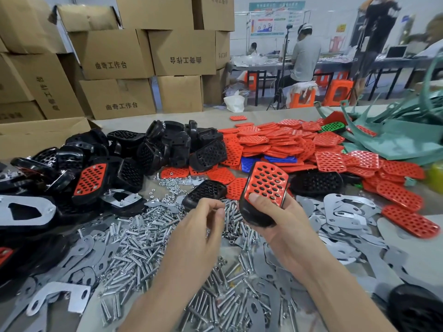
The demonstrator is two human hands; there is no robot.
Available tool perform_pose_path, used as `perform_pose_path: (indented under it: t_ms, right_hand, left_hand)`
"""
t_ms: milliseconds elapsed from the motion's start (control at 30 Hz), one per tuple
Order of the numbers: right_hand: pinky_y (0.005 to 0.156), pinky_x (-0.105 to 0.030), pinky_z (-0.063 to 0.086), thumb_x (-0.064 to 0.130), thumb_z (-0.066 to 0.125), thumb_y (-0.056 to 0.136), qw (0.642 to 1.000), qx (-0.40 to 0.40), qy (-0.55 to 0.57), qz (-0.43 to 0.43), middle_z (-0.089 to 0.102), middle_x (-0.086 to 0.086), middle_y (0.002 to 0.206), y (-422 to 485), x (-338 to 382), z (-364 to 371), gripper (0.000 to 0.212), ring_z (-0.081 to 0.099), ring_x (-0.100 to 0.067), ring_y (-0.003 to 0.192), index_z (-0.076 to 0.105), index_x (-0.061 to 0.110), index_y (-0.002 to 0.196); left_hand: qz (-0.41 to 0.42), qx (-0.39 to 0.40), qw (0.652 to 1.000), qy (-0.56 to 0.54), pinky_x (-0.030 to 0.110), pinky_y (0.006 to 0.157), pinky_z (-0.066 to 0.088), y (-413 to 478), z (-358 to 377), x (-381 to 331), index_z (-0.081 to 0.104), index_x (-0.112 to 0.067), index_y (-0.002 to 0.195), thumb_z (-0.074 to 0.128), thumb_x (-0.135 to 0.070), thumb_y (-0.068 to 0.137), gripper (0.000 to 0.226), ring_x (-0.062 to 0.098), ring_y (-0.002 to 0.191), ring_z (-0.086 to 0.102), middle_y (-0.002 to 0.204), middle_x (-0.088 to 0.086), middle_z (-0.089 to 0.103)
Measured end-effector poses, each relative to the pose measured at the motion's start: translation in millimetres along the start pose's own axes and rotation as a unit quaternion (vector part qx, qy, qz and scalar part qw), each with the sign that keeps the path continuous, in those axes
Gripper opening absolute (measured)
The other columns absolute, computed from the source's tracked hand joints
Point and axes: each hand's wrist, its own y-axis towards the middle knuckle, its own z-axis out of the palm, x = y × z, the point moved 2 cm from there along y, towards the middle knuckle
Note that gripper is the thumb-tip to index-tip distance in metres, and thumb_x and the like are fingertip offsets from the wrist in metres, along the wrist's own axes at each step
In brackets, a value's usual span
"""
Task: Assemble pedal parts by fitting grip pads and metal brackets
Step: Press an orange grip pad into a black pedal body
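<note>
Just above the screws point(148, 238), my right hand point(282, 221) grips the pedal point(266, 180) pad-up for fastening. My left hand point(203, 221) curls; holding anything, I cannot tell.

Table point(203, 117) — screws point(134, 243), brackets point(345, 212), pads point(275, 140).

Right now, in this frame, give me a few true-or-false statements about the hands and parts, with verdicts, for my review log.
1. The right hand holds a black pedal with a red grip pad fitted in it. True.
2. The left hand grips a metal bracket. False: its fingers are curled over the screw heap with no bracket in them; the metal brackets lie on the table.
3. The loose pad pile is mostly blue. False: it is mostly red, with a few blue pads and a green pad.
4. Cardboard boxes are stacked behind the table. True.
</note>
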Motion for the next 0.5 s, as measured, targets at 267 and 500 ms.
perform_pose_path:
  t_ms: [267,500]
  right_hand:
    - [0.07,-0.03,0.061,0.013,0.079,0.069,0.998,-0.045,0.042,-0.012,0.076,-0.014,0.107,0.5,3.4,2.2,0.056,0.076,-0.022,0.087,0.062,0.003,0.122]
    - [0.071,-0.036,0.063,0.005,0.073,0.084,0.994,-0.084,0.073,-0.006,0.075,-0.017,0.111,4.4,6.9,-6.8,0.044,0.076,-0.029,0.094,0.06,0.002,0.125]
  left_hand:
    - [0.055,0.055,0.99,0.118,0.02,0.084,0.04,-0.2,0.3,2.1,0.052,-0.04,0.106,0.033,-0.05,0.098,0.023,-0.004,0.091,0.047,0.093,-0.03,0.051]
    - [0.083,0.149,0.958,0.232,0.02,0.089,0.024,-1.7,10.1,6.3,0.054,-0.043,0.131,0.02,-0.06,0.095,0.052,-0.003,0.1,0.031,0.109,-0.026,0.036]
